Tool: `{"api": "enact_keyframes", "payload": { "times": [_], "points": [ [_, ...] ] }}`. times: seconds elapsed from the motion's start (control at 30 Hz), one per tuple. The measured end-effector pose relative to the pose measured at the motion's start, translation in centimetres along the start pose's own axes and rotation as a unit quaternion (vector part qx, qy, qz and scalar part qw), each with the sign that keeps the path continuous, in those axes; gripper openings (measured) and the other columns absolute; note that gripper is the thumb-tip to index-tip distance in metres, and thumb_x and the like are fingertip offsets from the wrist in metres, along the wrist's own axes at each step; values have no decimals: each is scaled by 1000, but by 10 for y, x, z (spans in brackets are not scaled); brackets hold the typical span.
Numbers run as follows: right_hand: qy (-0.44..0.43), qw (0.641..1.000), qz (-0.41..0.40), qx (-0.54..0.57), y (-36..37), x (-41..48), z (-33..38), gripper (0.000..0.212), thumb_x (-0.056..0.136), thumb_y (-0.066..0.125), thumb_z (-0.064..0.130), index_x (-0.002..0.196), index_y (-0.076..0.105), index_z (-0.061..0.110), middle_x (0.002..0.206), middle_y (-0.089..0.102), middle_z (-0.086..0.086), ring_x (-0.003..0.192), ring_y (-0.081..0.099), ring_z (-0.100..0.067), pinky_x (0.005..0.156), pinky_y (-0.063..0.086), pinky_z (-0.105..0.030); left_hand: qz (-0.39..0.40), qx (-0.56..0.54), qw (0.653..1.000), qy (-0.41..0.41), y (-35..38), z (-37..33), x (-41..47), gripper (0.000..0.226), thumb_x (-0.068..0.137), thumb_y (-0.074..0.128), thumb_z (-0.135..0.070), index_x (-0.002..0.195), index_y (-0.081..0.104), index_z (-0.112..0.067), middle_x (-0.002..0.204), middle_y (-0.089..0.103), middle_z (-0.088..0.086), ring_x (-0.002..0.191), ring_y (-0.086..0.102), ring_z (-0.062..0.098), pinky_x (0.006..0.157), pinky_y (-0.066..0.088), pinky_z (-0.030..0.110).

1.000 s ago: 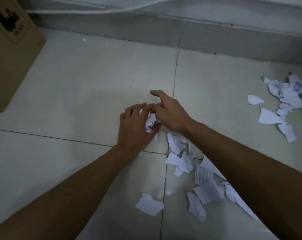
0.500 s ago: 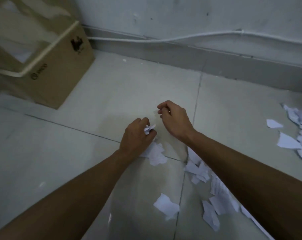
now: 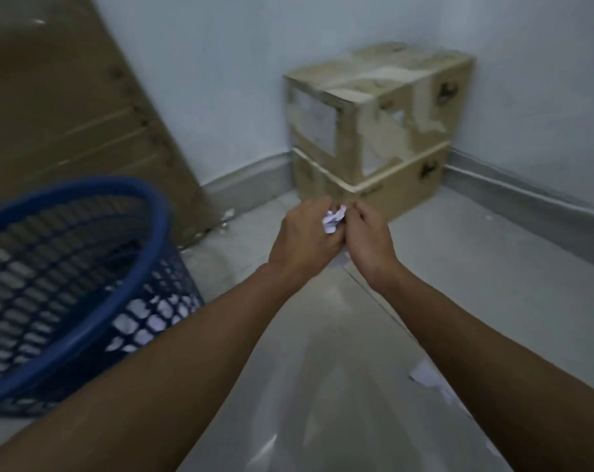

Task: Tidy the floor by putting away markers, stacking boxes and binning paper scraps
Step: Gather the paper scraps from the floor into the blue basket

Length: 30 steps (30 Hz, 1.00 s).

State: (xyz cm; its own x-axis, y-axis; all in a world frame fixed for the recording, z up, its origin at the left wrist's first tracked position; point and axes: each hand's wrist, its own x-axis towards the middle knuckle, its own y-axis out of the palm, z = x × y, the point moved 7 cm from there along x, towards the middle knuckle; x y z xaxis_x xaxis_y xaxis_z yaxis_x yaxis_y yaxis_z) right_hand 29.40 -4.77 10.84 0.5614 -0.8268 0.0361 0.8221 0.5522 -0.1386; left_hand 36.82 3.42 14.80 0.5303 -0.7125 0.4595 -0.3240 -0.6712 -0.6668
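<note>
Has a loose scrap [image 3: 425, 376] on the floor [image 3: 323, 335] nearest, low right, and a blue mesh bin [image 3: 159, 212] with white paper inside at the left, pinches crumpled paper scraps [image 3: 333, 219] above the floor between curled fingers [image 3: 317, 204] of left hand [image 3: 302, 240] and right hand [image 3: 370, 240], faces two stacked boxes [image 3: 374, 131] in the corner beyond.

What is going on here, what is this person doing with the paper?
A person is gathering torn paper. The left hand and right hand together hold a crumpled wad of paper scraps in the air. A blue mesh bin stands to the left, and the wad is not yet over it. Two stacked boxes sit in the corner behind, and one scrap lies on the floor.
</note>
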Motion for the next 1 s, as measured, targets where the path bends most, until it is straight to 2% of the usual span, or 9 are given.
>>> {"api": "enact_keyframes", "payload": {
  "times": [0.13,0.23,0.33,0.53,0.7,0.77,0.87,0.93,1.0],
  "points": [
    [-9,995,-14,101,64,18,63,35,97,44,19,69,64,22,74,70,11,76,64,-9,71,47,-21,-67,66,995,16,-83,7,37,27,92,62,-22,70,53,-9,72,60,14,75,60,34,67,35,34],
    [-28,990,13,139,112,21,112,37,101,41,28,75,67,23,77,69,11,79,66,-10,74,49,-25,-87,118,989,11,-147,12,53,26,92,61,-29,73,51,-13,72,56,6,74,59,29,64,36,33],
    [-50,985,58,156,163,6,153,43,103,40,34,71,67,23,68,67,15,70,65,0,67,50,-20,-121,137,983,-14,-211,26,47,25,91,62,-27,73,50,-15,70,55,1,70,56,23,60,34,29],
    [-82,968,225,77,248,-43,173,38,101,39,34,86,71,23,96,73,-1,94,66,-17,85,50,-35,-169,152,969,-94,-283,74,-11,27,91,62,-24,78,62,0,73,66,11,69,59,22,64,43,35],
    [-132,957,255,39,267,-60,172,33,97,42,23,80,70,26,88,72,6,86,65,-11,80,52,-32,-131,195,962,-141,-292,101,-44,24,88,57,-37,71,60,-19,67,61,-5,63,55,11,55,37,32],
    [-137,957,252,38,268,-62,172,32,98,41,22,86,70,27,97,73,4,96,67,-14,92,53,-38,-99,219,954,-178,-290,111,-53,22,83,54,-52,77,64,-33,77,68,-9,73,62,13,58,44,30],
    [-140,960,244,18,266,-60,172,32,100,38,22,91,69,26,103,71,5,103,64,-15,97,51,-41,-46,261,941,-213,-282,121,-59,54,78,48,-73,106,73,-34,112,72,-9,99,67,15,80,55,37],
    [-148,957,248,2,263,-59,171,33,100,38,23,92,69,27,101,70,7,99,65,-12,91,52,-34,-45,266,938,-218,-278,120,-61,66,73,46,-81,112,72,-34,131,64,-8,109,65,15,90,52,39],
    [-161,957,243,-1,257,-56,172,33,100,39,22,94,70,25,95,70,11,87,65,-4,78,51,-24,-63,259,937,-227,-276,118,-62,64,75,48,-78,113,72,-33,132,64,-5,109,65,15,96,50,43]
  ]
}}
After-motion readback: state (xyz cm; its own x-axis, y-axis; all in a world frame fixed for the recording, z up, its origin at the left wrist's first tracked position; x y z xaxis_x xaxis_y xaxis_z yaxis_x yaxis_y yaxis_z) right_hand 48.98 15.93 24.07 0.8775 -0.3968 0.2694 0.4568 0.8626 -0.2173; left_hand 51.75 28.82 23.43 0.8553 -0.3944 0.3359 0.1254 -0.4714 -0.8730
